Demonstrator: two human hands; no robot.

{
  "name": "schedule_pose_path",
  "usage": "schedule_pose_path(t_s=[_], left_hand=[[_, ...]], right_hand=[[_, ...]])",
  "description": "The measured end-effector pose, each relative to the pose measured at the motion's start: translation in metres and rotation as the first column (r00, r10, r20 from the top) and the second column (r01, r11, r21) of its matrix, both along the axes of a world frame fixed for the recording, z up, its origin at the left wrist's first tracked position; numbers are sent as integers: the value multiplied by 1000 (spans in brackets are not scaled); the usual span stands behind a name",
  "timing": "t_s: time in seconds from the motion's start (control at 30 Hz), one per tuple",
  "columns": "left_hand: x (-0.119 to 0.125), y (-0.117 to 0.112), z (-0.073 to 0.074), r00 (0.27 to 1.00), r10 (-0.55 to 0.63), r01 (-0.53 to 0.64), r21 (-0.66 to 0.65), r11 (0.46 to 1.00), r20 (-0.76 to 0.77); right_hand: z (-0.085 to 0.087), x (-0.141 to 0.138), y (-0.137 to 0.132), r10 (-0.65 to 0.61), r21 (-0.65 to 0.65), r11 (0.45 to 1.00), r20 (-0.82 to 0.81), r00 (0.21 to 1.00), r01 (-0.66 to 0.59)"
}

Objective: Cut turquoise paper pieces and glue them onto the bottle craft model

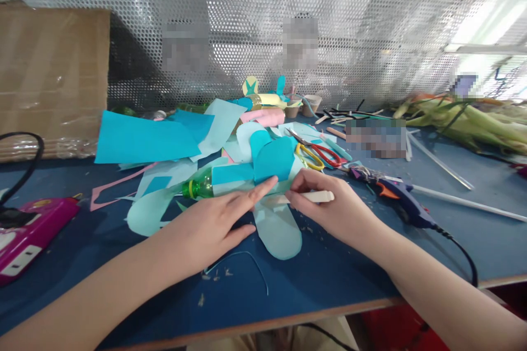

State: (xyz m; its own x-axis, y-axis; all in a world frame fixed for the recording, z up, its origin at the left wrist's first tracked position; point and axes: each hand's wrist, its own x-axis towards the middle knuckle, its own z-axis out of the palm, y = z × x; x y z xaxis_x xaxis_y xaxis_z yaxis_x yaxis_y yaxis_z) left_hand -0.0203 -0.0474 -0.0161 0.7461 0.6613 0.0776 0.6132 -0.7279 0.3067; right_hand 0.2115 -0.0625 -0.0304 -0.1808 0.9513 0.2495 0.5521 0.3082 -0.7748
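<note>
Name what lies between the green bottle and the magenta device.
In the head view, a pale blue paper cutout and a pink paper piece lie between the green bottle and the magenta device.

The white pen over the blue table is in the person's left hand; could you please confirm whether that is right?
Not quite: the head view shows the white pen, over the blue table, in the right hand, not the left hand.

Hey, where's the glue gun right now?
In the head view, the glue gun lies on the right side of the blue table, right of the right hand, its tip near the red scissor handle.
</note>
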Motion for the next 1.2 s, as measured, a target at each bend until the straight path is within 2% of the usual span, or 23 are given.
schedule_pose_path(t_s=[1.2], left_hand=[[0,1,-1,1000,7,-7,-7,1000,-7]], right_hand=[[-1,0,-2,20,-36,999,14,1000,-20]])
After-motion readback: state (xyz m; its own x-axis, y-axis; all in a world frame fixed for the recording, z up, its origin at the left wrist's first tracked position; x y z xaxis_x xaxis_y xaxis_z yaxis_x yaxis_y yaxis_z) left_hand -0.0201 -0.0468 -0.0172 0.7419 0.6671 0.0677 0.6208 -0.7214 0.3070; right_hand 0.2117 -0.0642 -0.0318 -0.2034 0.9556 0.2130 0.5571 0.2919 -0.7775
